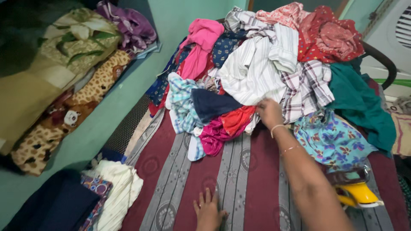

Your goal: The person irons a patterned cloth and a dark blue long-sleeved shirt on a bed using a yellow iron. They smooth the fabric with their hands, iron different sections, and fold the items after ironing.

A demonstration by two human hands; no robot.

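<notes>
A big heap of mixed clothes (261,72) covers the far half of a bed with a maroon and grey striped sheet (233,167). My right hand (269,112) reaches into the front of the heap and pinches the edge of a white striped shirt (250,75), beside a checked shirt (306,87) and an orange-red cloth (236,119). My left hand (208,210) lies flat on the sheet near the front edge, fingers spread, holding nothing.
A green wall shelf at left holds folded blankets (72,47) and a spotted animal-print cloth (90,92). Folded white (120,192) and dark blue cloths (60,205) lie at the bed's near left corner. A yellow object (357,193) sits at right, beside a floral garment (332,139).
</notes>
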